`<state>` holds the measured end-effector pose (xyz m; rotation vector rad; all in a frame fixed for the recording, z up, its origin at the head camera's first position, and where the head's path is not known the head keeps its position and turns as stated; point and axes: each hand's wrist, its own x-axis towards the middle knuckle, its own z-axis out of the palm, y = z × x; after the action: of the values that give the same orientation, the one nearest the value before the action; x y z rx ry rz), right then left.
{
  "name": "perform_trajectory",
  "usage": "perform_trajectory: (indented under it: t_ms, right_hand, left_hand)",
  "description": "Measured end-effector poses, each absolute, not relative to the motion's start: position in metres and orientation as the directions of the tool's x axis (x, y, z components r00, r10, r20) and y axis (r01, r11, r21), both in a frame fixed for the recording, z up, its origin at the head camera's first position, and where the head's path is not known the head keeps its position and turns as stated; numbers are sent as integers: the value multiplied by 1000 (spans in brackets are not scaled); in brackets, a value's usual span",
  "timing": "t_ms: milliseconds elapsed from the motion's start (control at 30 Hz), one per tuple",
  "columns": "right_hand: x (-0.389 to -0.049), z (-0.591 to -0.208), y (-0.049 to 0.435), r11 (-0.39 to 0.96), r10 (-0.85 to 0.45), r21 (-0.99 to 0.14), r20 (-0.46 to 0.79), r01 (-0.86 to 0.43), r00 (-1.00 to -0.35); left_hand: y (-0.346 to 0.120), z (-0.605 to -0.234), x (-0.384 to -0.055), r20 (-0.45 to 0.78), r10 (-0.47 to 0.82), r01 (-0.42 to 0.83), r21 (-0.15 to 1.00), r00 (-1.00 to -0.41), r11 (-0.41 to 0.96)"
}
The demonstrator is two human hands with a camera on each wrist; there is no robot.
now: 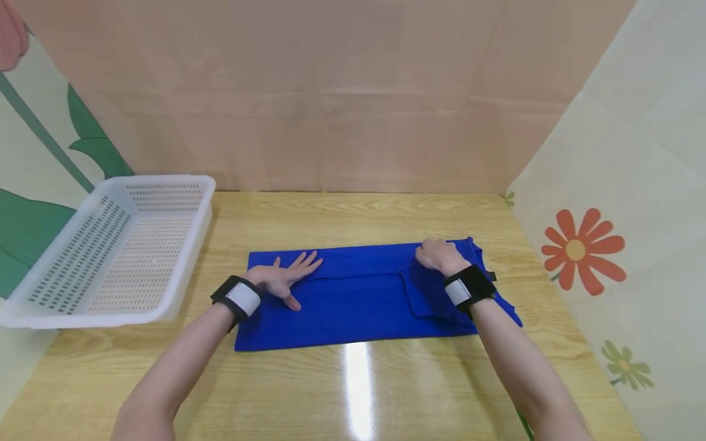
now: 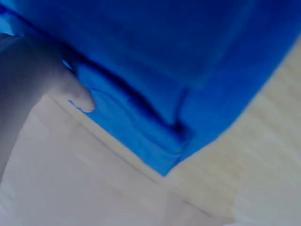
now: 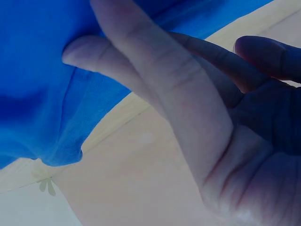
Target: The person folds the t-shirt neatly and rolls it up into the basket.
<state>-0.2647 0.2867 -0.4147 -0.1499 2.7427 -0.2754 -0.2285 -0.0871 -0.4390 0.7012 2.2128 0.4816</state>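
A long, folded blue cloth (image 1: 353,306) lies across the wooden table, with a seam running along its length and a small black tag (image 1: 492,276) at its right end. My left hand (image 1: 280,278) rests on its left part, fingers spread. In the left wrist view the thumb (image 2: 77,96) shows against the fabric near a folded end. At the right end my right hand (image 1: 438,256), fingers bent, grips the fabric at the top of a folded-over flap (image 1: 425,297). The right wrist view shows a fingertip (image 3: 77,51) pressed into the cloth.
A white perforated plastic basket (image 1: 193,245) stands on the left side of the table (image 1: 287,392). Behind the table hangs a plain pinkish-brown sheet (image 1: 331,122), and a flower-patterned sheet (image 1: 651,202) borders it at right.
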Motion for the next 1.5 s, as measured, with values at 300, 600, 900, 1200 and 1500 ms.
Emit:
perform_trajectory:
  t_ms: [300,600,900,1200,1500]
  right_hand:
    - [-274,-418,278,980,-93,-196,-389,-16,-917]
    - [-272,-416,280,978,-39,-204,-332,31,-942]
    - [-267,-404,279,972,-49,-227,-451,62,-891]
    - [-278,-411,272,970,-122,-244,-455,-8,-882]
    - [-291,-421,246,978,-145,-200,-421,-65,-896]
  left_hand:
    - [-68,-429,-212,-594,497,341,362,-633,867]
    - [-67,-423,-202,-515,552,386,400,-656,831]
    - [-70,-429,-212,-357,721,564,455,-594,690]
    - [-63,-436,-213,-331,779,663,409,-533,627]
    - [-46,-440,-212,-321,824,717,408,-467,565]
